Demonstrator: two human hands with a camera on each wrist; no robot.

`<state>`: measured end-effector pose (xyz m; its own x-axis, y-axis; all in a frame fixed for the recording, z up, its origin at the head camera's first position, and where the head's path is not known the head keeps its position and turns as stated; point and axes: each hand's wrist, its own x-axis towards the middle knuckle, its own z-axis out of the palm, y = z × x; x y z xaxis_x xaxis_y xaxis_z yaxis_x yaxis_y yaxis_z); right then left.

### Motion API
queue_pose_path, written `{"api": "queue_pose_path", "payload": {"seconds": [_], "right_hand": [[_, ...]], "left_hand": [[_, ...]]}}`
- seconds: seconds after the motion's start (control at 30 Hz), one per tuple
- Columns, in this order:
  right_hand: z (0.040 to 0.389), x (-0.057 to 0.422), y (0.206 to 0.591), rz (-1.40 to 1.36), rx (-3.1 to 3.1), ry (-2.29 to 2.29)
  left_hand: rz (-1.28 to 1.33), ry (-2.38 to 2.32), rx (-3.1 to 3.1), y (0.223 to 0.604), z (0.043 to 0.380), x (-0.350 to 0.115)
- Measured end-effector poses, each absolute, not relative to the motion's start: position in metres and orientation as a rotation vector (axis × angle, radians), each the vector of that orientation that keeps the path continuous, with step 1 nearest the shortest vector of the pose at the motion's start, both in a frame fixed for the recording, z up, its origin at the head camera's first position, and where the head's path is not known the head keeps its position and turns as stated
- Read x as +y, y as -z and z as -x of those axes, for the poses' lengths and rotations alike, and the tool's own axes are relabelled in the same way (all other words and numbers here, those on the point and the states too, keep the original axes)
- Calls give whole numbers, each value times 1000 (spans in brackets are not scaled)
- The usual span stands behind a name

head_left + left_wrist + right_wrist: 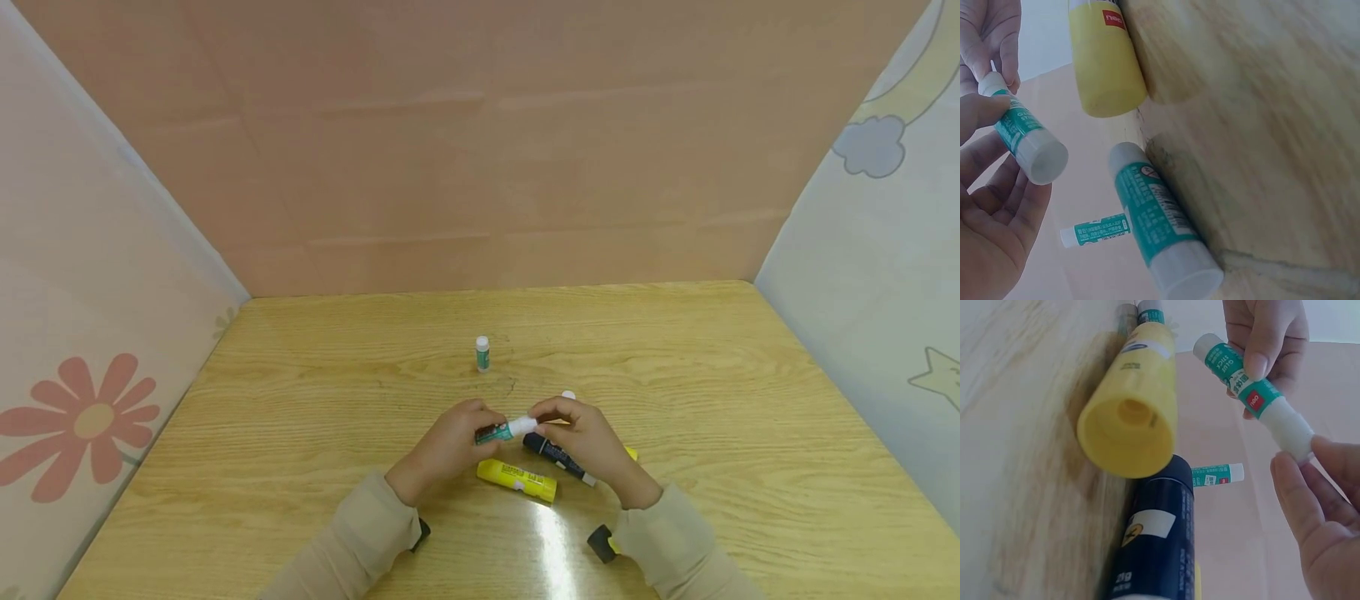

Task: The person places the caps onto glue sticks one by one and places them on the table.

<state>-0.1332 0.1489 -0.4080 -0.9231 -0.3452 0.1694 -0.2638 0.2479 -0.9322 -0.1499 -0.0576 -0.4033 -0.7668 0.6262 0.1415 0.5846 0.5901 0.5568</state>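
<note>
A green-and-white glue stick (495,432) is held between the two hands above the table. My left hand (452,443) grips its green body, the thumb lying along the label (1235,380). At the other end, fingers and thumb of my right hand (588,437) pinch the white end (1289,431). Below the hands lie a yellow glue stick (517,481) and a navy one (557,457). The right wrist view shows the yellow stick's hollow end (1125,434) close up.
Another green glue stick (482,355) stands upright farther back on the wooden table (337,350). A green glue stick (1159,219) lies near the left wrist. Behind the right hand a white end (568,395) shows. Dark-ended things (602,543) lie by both sleeves.
</note>
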Motion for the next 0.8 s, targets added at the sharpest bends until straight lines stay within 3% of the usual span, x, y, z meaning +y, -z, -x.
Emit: {"api": "queue_pose_path", "payload": {"seconds": [0.8], "right_hand": [[132,144,404,671,2525,1680]], "left_hand": [[-1058,-999,2670,408,150,-63]]}}
